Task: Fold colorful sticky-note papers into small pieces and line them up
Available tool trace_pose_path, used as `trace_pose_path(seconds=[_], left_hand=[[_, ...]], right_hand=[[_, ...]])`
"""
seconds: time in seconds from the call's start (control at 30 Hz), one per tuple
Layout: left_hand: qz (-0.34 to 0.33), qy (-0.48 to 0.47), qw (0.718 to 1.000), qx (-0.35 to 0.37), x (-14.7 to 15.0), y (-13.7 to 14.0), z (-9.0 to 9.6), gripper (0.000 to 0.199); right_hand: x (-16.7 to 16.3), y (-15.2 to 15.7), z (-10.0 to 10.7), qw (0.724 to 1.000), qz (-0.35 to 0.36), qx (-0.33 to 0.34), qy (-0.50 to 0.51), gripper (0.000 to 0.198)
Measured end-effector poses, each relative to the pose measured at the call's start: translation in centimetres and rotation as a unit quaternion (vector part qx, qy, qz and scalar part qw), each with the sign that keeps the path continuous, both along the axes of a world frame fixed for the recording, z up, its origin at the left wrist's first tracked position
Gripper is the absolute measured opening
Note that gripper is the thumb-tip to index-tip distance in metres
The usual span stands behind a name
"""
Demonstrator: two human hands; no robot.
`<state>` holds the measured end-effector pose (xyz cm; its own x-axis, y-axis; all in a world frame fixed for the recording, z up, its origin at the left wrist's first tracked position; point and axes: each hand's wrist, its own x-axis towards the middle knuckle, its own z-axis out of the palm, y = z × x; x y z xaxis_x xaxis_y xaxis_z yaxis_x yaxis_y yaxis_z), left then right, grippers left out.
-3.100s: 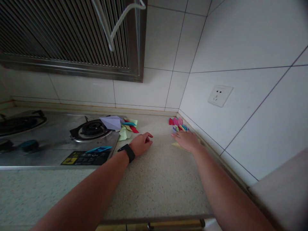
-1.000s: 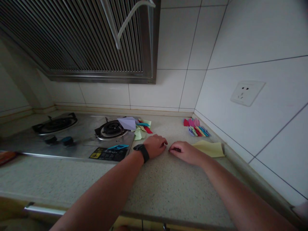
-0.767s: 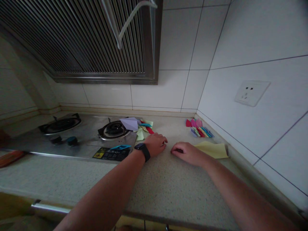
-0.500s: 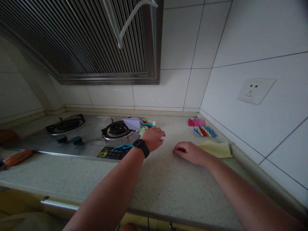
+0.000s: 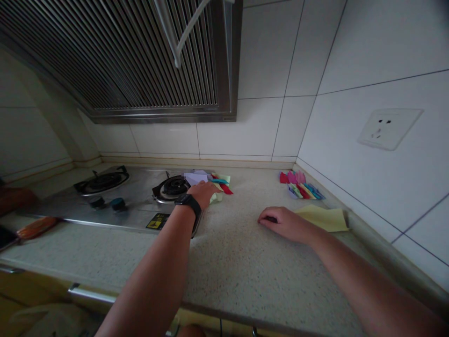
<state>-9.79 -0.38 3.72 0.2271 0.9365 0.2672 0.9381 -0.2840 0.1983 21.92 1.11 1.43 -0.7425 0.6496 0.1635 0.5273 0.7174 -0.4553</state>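
My left hand [image 5: 204, 193], with a black watch [image 5: 187, 200] on its wrist, lies over a pile of folded coloured papers at the stove's right end. Its visible fingers stretch toward the right; the thumb side is hidden. A light purple folded paper [image 5: 195, 177] lies just behind the knuckles, and a red paper piece [image 5: 226, 189] sticks out past the fingertips. My right hand [image 5: 282, 223] rests on the counter [image 5: 238, 262], fingers curled in to the thumb, with nothing visible between them. Behind its wrist lies a pale yellow paper sheet [image 5: 324, 218].
Small folded papers [image 5: 303, 190] in several colours stand in rows near the back right corner. The gas stove [image 5: 136, 208] with two burners takes up the left. A range hood [image 5: 154, 114] hangs above it. A socket [image 5: 390, 128] is on the right wall.
My left hand has moved left and lower over the paper pile, uncovering the red piece. The light blue paper by the stove's label is now hidden. My right hand keeps its pose.
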Motion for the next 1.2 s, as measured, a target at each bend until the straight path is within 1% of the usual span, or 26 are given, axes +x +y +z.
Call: trace_pose_path(seconds=[0.1, 0.2, 0.3, 0.4, 0.63, 0.73, 0.8, 0.87, 0.97, 1.03, 1.1, 1.2], left_hand=[[-0.012, 0.059, 0.998, -0.007, 0.1, 0.4, -0.5, 0.041], [-0.015, 0.089, 0.996, -0.005, 0.3, 0.6, -0.5, 0.043], [-0.017, 0.093, 0.995, 0.008, 0.5, 0.6, -0.2, 0.033], [-0.022, 0.085, 0.995, 0.043, 1.0, 0.6, 0.3, 0.024], [-0.037, 0.039, 0.984, 0.168, 2.8, -0.4, 1.8, 0.023], [-0.044, -0.028, 0.975, 0.217, 3.9, -0.8, 2.0, 0.022], [-0.052, -0.091, 0.967, 0.234, 4.7, -1.0, 2.0, 0.021], [-0.065, -0.162, 0.957, 0.231, 5.6, -1.2, 1.8, 0.020], [-0.085, -0.288, 0.935, 0.190, 6.9, -1.3, 1.4, 0.021], [-0.100, -0.382, 0.907, 0.147, 7.7, -1.1, 0.9, 0.023], [-0.122, -0.466, 0.870, 0.102, 8.5, -0.9, 0.2, 0.024], [-0.146, -0.551, 0.820, 0.057, 9.6, -0.6, -0.7, 0.025]], right_hand=[[0.0, 0.1, 0.0, 1.000, 0.000, -0.004, 0.001, 0.023], [0.1, 0.0, 0.0, 1.000, 0.002, -0.012, 0.003, 0.023], [0.2, 0.0, 0.0, 1.000, 0.003, -0.020, 0.007, 0.023], [0.3, 0.0, 0.0, 1.000, 0.005, -0.017, 0.013, 0.022], [0.4, 0.1, -0.1, 1.000, 0.008, -0.009, 0.027, 0.020], [0.4, 0.1, -0.1, 0.999, 0.005, 0.005, 0.037, 0.020], [0.5, 0.1, 0.0, 0.999, 0.002, 0.013, 0.052, 0.020], [0.5, 0.2, 0.0, 0.997, -0.003, 0.018, 0.075, 0.019], [0.4, 0.2, 0.1, 0.992, -0.030, 0.023, 0.118, 0.021], [0.4, 0.2, 0.2, 0.988, -0.051, 0.023, 0.146, 0.027], [0.3, 0.1, 0.2, 0.983, -0.064, 0.016, 0.172, 0.034], [0.2, 0.1, 0.3, 0.981, -0.063, -0.007, 0.185, 0.032]])
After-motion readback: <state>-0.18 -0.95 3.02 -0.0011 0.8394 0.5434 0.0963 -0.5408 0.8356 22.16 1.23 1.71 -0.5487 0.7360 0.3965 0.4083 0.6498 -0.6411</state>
